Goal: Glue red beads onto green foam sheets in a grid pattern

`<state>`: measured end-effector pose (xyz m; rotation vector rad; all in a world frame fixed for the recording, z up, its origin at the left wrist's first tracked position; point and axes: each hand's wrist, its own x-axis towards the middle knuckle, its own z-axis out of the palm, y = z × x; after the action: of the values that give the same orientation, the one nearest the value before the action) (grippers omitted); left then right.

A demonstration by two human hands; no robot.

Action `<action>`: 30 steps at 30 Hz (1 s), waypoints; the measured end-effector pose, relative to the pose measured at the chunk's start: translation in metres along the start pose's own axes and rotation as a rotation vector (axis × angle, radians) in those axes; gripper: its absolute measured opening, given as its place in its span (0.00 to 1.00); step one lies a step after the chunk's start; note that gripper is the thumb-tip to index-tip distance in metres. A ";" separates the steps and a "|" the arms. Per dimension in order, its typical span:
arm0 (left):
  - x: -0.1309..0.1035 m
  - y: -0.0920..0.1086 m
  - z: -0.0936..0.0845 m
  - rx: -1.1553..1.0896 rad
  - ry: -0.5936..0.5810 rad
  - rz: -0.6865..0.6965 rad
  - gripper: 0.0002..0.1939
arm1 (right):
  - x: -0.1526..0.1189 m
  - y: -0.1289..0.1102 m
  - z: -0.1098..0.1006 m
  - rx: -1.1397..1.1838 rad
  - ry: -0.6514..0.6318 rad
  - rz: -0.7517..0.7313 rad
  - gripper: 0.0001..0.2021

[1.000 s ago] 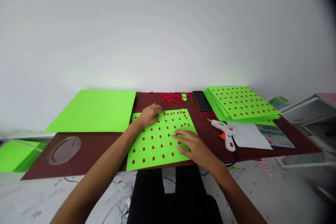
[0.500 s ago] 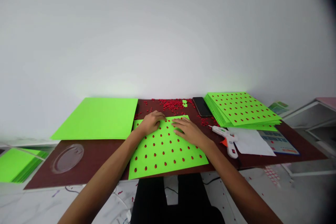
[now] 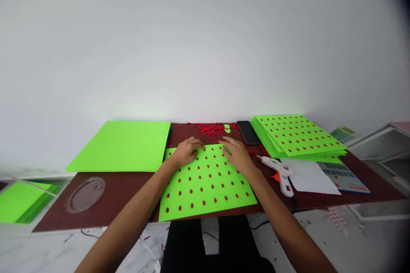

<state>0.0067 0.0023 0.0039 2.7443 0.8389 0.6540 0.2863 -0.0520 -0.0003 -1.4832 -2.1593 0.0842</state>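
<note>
I have the dotted green sheet flat on the table, between my two forearms, its near edge close to the table's front. My left hand rests on its far left part, fingers loosely curled; my right hand is fairly wide, fingers spread over the far right corner.

I judge the sheet light, thin card or foam, stiff enough to lie flat but apt to bend if lifted from one corner. I'd take it by two opposite edges, off the red studs, which a sideways rub might loosen.

I can't tell whether either hand pinches a stud, as the fingertips are tiny from here and the palms are hidden. The hands and forearms mask several studs. White paper and the dotted stack cover part of a printed booklet, whose lettering I can't read.
</note>
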 end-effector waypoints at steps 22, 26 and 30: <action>0.000 -0.002 0.000 -0.011 0.003 -0.005 0.29 | -0.045 0.021 -0.022 0.176 0.105 0.082 0.30; 0.000 -0.002 0.001 -0.017 0.004 0.000 0.28 | -0.070 0.014 -0.025 0.112 -0.008 -0.001 0.35; 0.001 -0.001 0.000 -0.017 0.006 -0.005 0.29 | -0.080 0.007 -0.030 -0.071 -0.019 0.011 0.35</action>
<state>0.0068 0.0032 0.0043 2.7255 0.8380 0.6660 0.3273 -0.1270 -0.0071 -1.5400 -2.1896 0.0264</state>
